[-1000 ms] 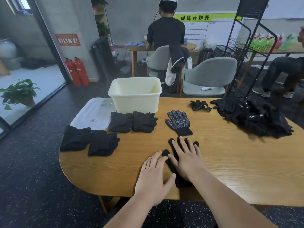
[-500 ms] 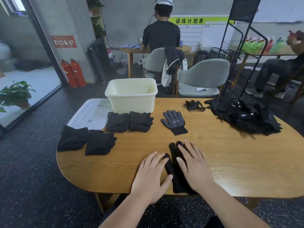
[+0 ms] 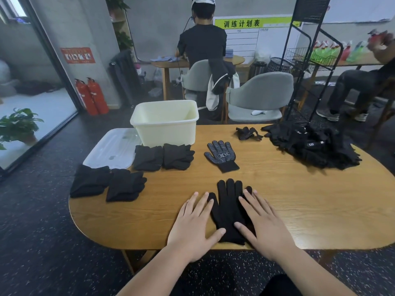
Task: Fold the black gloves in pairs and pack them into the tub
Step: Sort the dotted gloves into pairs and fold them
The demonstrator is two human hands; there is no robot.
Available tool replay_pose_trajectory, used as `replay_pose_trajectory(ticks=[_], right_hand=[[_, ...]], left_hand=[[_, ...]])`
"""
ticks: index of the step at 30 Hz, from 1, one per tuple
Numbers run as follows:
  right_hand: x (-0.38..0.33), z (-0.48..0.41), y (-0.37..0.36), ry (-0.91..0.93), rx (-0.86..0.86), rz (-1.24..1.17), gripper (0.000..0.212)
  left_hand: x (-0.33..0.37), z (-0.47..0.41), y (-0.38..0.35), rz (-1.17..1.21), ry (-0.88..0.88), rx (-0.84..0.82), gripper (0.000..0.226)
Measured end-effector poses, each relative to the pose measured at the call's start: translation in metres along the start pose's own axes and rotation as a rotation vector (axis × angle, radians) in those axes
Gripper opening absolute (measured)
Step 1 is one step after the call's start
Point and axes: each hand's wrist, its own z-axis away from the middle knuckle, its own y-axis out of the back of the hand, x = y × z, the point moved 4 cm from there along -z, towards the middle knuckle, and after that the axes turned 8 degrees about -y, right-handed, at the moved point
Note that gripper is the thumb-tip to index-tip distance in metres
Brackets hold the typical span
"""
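Observation:
A black glove (image 3: 227, 208) lies flat near the table's front edge, fingers pointing away from me. My left hand (image 3: 195, 226) presses its left side with straight fingers, and my right hand (image 3: 264, 223) presses its right side the same way. A second glove (image 3: 221, 154), dotted palm up, lies just beyond. Several folded glove pairs (image 3: 163, 157) sit in front of the cream tub (image 3: 165, 122), with more folded pairs (image 3: 108, 183) further left. A heap of loose black gloves (image 3: 312, 145) lies at the far right.
The tub's clear lid (image 3: 112, 149) lies at the table's left edge. One crumpled glove (image 3: 246, 133) sits near the far edge. A black wire rack (image 3: 299, 67), grey chairs (image 3: 259, 97) and a person with their back turned stand behind the wooden table (image 3: 299, 195).
My hands have slid apart and back towards me over the glove, so its fingers and middle show between them. The camera has shifted slightly.

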Motion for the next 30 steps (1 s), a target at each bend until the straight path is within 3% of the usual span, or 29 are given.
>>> replay_pose_trajectory(ticks=[5,10,17,22,27,30], right_hand=[[0.002,0.018,0.006,0.192,0.221,-0.229,0.046],[0.003,0.021,0.001,0.269,0.293,-0.296,0.022],[0.000,0.024,-0.001,0.309,0.212,-0.216,0.042],[0.003,0.021,0.003,0.294,0.263,-0.381,0.022],[0.003,0.019,0.000,0.274,0.229,-0.382,0.028],[0.004,0.017,0.000,0.267,0.253,-0.402,0.020]], left_hand=[[0.002,0.010,0.002,0.070,-0.121,0.152,0.067],[0.006,0.018,-0.008,0.053,-0.329,0.210,0.048],[-0.003,0.012,-0.006,0.171,-0.178,0.216,0.043],[-0.007,0.012,-0.010,0.207,-0.146,0.243,0.040],[-0.007,0.013,-0.009,0.209,-0.146,0.260,0.041],[-0.007,0.013,-0.007,0.214,-0.145,0.267,0.041]])
